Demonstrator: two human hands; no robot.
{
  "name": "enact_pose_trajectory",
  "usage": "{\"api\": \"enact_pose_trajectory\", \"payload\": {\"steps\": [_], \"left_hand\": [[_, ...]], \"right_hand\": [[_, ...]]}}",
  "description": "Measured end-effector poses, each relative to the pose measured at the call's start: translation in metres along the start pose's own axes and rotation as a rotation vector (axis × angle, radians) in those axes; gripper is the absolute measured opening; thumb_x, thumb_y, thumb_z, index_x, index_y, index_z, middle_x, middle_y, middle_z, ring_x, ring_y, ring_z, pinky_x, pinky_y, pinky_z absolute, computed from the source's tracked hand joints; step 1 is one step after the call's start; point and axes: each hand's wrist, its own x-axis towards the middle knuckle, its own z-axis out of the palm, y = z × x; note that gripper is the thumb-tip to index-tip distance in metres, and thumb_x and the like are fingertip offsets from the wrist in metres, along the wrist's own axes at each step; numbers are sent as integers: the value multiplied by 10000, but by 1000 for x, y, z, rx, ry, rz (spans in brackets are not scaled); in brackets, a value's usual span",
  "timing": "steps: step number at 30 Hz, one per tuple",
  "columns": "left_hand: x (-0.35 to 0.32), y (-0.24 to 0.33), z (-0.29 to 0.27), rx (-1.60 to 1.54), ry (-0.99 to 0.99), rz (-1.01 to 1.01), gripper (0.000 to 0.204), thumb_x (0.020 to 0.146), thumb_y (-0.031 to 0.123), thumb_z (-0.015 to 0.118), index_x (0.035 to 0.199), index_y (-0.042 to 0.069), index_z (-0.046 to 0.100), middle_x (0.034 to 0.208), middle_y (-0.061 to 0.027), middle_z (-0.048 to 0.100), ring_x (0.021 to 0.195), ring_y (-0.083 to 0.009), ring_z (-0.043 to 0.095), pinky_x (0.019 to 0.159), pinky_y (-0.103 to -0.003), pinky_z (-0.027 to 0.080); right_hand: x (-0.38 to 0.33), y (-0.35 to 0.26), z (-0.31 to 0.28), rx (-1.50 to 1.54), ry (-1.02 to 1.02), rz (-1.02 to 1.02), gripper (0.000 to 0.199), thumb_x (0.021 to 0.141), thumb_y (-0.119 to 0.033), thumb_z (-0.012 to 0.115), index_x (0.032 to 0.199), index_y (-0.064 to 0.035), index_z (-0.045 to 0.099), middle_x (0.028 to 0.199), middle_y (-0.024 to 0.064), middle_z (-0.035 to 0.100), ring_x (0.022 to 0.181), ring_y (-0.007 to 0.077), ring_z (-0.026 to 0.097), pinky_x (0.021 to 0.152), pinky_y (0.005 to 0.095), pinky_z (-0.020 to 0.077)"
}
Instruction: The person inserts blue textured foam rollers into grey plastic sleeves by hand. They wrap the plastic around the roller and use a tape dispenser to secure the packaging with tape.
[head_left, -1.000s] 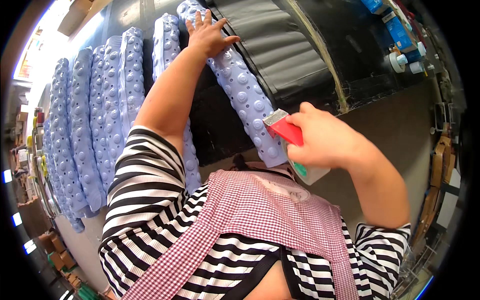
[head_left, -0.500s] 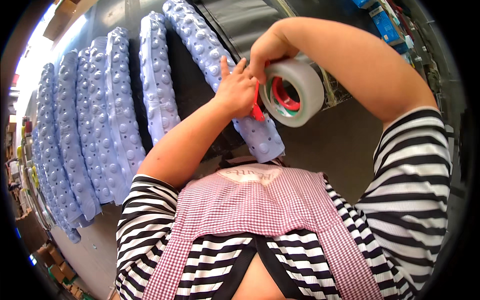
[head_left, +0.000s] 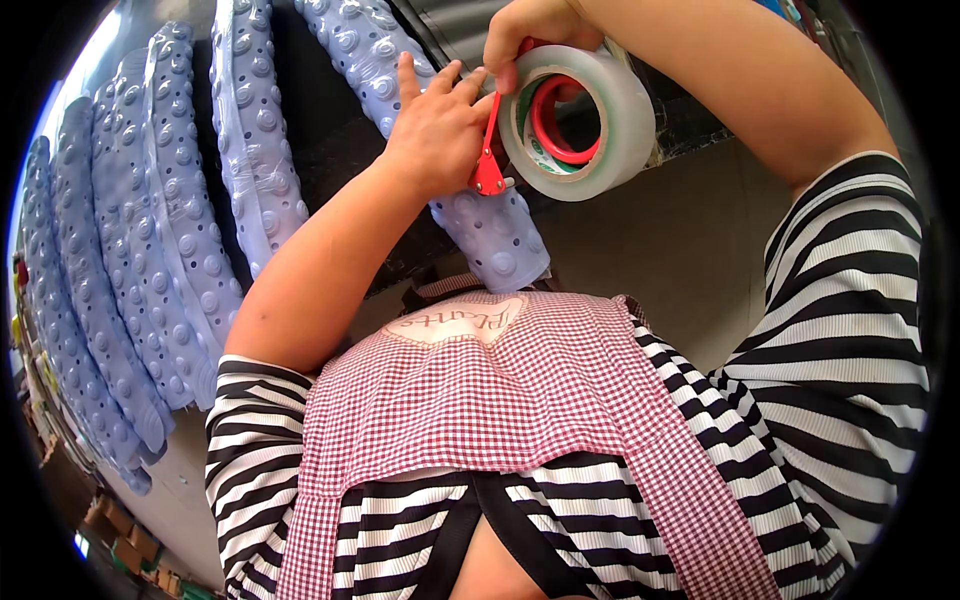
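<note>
My right hand is closed around the red frame of a tape dispenser, which carries a large roll of clear tape. Beside the dispenser my left hand lies with its fingers spread on a rolled blue bath mat. Suction cups and small holes cover this mat, and clear film or tape glints on its upper part. The dispenser's red end sits right against the mat next to my left palm. My left palm hides the middle of the roll.
Several more rolled blue mats lie side by side to the left on the dark table. Its near edge runs by my apron. Cardboard boxes stand on the floor at the lower left.
The whole view has shifted, so mats and hands appear higher and further left. Both hands keep nearly the same pose, and the dispenser stands a little more upright beside the mat.
</note>
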Motion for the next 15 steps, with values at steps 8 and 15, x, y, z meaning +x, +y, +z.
{"api": "enact_pose_trajectory", "payload": {"steps": [8, 15], "left_hand": [[1, 0, 4, -91, 101, 90, 397, 868, 241, 605, 1255, 191, 678, 1418, -70, 551, 1379, -321, 460, 1138, -762, 84], [-3, 0, 3, -41, 23, 213, 305, 827, 230, 645, 1114, 160, 718, 1044, -16, 696, 1105, -222, 648, 1150, -484, 345]], "right_hand": [[8, 1, -4, -18, -43, -27, 239, 835, -233, 688, 969, -51, 765, 966, 93, 771, 804, 218, 710, 798, 373, 579], [-1, 4, 36, -12, 75, 120, 157, 792, -206, 731, 810, -51, 709, 764, 97, 706, 601, 187, 641, 550, 347, 531]]}}
